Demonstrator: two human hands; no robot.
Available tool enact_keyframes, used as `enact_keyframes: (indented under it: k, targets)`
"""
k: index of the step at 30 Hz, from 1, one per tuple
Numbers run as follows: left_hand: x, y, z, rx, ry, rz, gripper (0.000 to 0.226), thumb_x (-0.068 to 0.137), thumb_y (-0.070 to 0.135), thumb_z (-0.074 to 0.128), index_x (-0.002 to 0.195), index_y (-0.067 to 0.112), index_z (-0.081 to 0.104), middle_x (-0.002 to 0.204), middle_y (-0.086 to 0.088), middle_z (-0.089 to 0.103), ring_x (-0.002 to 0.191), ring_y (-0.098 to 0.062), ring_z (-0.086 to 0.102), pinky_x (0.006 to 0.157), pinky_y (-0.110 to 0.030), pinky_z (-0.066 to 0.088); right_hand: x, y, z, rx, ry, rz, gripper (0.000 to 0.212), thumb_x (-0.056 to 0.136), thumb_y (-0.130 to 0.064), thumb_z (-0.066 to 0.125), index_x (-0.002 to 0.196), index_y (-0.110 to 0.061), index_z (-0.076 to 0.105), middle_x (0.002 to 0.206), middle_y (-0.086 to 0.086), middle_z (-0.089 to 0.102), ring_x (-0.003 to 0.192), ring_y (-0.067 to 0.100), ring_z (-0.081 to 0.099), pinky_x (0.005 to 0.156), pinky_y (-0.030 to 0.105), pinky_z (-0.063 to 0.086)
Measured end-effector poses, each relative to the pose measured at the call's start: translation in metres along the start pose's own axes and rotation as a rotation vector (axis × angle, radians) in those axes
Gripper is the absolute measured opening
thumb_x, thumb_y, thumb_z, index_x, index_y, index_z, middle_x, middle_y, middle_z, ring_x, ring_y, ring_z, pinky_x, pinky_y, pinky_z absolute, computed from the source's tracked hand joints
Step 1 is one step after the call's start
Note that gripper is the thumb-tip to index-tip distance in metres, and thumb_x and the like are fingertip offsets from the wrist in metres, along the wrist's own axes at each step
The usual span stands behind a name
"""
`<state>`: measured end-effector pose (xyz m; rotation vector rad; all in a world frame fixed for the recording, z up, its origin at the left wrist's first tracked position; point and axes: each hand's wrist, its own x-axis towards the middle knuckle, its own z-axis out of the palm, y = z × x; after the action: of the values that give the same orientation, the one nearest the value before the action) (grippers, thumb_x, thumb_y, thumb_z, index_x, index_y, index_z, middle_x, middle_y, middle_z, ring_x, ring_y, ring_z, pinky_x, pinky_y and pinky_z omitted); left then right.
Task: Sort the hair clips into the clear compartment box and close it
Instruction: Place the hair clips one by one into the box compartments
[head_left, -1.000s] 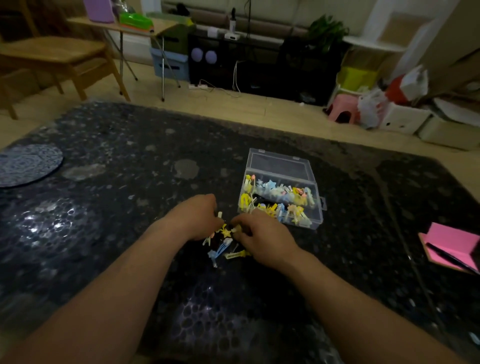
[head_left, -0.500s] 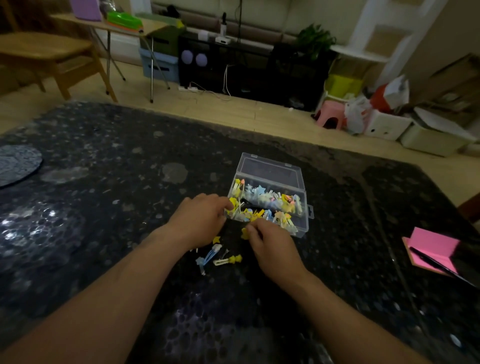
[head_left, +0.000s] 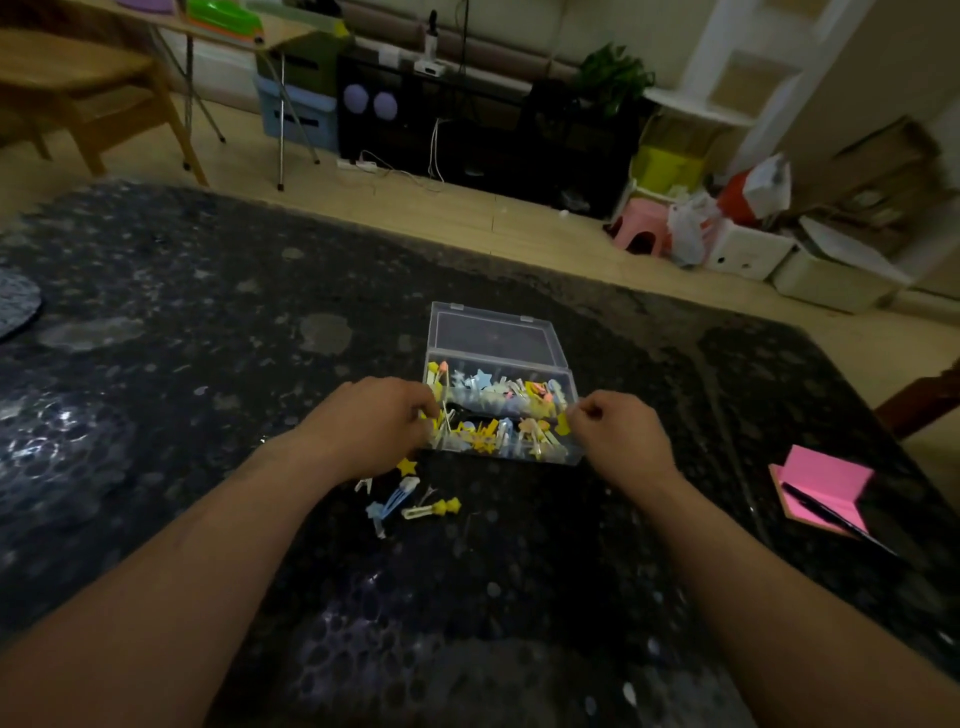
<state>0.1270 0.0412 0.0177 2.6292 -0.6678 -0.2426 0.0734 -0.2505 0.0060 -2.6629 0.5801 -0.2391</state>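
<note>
The clear compartment box (head_left: 571, 457) lies on the dark table with its lid (head_left: 493, 335) folded open behind it and holds several pastel hair clips. My left hand (head_left: 374, 428) is at the box's left end, fingers curled round a yellow clip at the rim. At the box's right end, my right hand (head_left: 615, 436) pinches a small yellow clip (head_left: 562, 422) over the front compartment. Several loose hair clips (head_left: 410, 501) lie on the table just in front of the box, among them a yellow star (head_left: 407, 466) and a blue clip (head_left: 387, 506).
A pink sticky-note pad (head_left: 826, 483) with a black pen (head_left: 831, 517) lies at the table's right edge. A grey round mat (head_left: 15, 304) shows at the far left. Beyond the table are a wooden chair, storage boxes and a pink stool (head_left: 641, 231).
Both hands have left the loose pile and risen to the box, the left to its left end, the right to its right end carrying a yellow clip. Fewer clips lie loose.
</note>
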Motion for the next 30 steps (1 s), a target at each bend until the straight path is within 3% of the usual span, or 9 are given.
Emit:
enact_keyframes:
  k: [3,7,12,14,17,21,24,27,30]
  targets:
    - [0.000,-0.002,-0.008,-0.126,0.087,-0.036,0.025,0.102,0.037,0.056,0.127,0.037,0.061,0.102,0.010,0.069,0.082,-0.008,0.065,0.079,-0.035,0.057,-0.002,-0.004,0.002,-0.096,-0.014,-0.005,0.025,0.098,-0.038,0.064,0.081,-0.022,0.074,0.079,-0.006,0.072,0.069,0.010,0.064,0.063,0.031,0.052]
    - [-0.001,-0.013,-0.021,-0.188,0.104,-0.116,0.029,0.102,0.036,0.058,0.130,0.032,0.063,0.104,0.006,0.069,0.089,-0.011,0.065,0.083,-0.036,0.056,-0.006,-0.013,0.007,-0.192,-0.013,-0.016,0.023,0.098,-0.040,0.067,0.082,-0.025,0.072,0.080,-0.007,0.070,0.065,0.005,0.059,0.056,0.026,0.046]
    - [-0.005,-0.027,-0.031,-0.155,-0.041,-0.209,0.029,0.102,0.035,0.060,0.131,0.030,0.063,0.120,0.000,0.069,0.103,-0.019,0.065,0.094,-0.038,0.054,-0.013,-0.021,0.008,-0.143,0.062,-0.022,0.013,0.099,-0.035,0.064,0.101,-0.026,0.073,0.104,-0.001,0.072,0.081,0.018,0.060,0.067,0.032,0.042]
    - [-0.007,-0.027,-0.032,-0.129,-0.067,-0.217,0.029,0.102,0.035,0.060,0.130,0.030,0.063,0.128,0.000,0.066,0.111,-0.021,0.063,0.100,-0.040,0.052,-0.021,-0.025,0.011,-0.074,0.107,-0.092,0.012,0.098,-0.032,0.064,0.098,-0.024,0.072,0.102,0.001,0.072,0.088,0.022,0.065,0.069,0.033,0.043]
    - [-0.009,-0.023,-0.031,-0.082,-0.102,-0.218,0.028,0.102,0.033,0.060,0.128,0.027,0.065,0.135,0.000,0.063,0.121,-0.023,0.060,0.104,-0.037,0.048,-0.042,-0.044,0.015,0.063,0.089,-0.262,0.006,0.098,-0.029,0.068,0.093,-0.026,0.071,0.086,-0.007,0.067,0.078,0.014,0.062,0.065,0.030,0.040]
    - [-0.012,-0.015,-0.028,-0.047,-0.180,-0.248,0.023,0.101,0.032,0.059,0.118,0.021,0.071,0.125,0.000,0.068,0.113,-0.023,0.063,0.094,-0.033,0.050,-0.073,-0.076,0.032,0.143,-0.096,-0.471,0.006,0.100,-0.031,0.068,0.097,-0.027,0.072,0.081,-0.012,0.067,0.071,-0.001,0.060,0.061,0.024,0.045]
    - [-0.013,-0.009,-0.024,-0.036,-0.195,-0.261,0.021,0.100,0.031,0.061,0.107,0.015,0.072,0.110,-0.004,0.071,0.101,-0.024,0.066,0.087,-0.036,0.054,-0.086,-0.094,0.050,0.074,-0.188,-0.487,0.014,0.101,-0.037,0.065,0.102,-0.027,0.074,0.093,-0.008,0.075,0.083,0.011,0.068,0.068,0.033,0.053]
    - [-0.013,-0.006,-0.019,0.012,-0.220,-0.256,0.019,0.096,0.031,0.064,0.100,0.015,0.073,0.100,-0.004,0.074,0.093,-0.023,0.070,0.080,-0.035,0.056,-0.088,-0.108,0.061,-0.036,-0.179,-0.471,0.020,0.101,-0.041,0.062,0.104,-0.025,0.073,0.101,-0.002,0.076,0.094,0.022,0.068,0.068,0.034,0.044]
    - [-0.013,-0.005,-0.019,0.029,-0.237,-0.251,0.017,0.094,0.030,0.067,0.099,0.014,0.072,0.101,-0.005,0.074,0.094,-0.024,0.070,0.083,-0.037,0.058,-0.088,-0.116,0.065,-0.116,-0.183,-0.446,0.022,0.101,-0.040,0.060,0.096,-0.020,0.069,0.095,0.002,0.072,0.092,0.028,0.068,0.064,0.035,0.039]
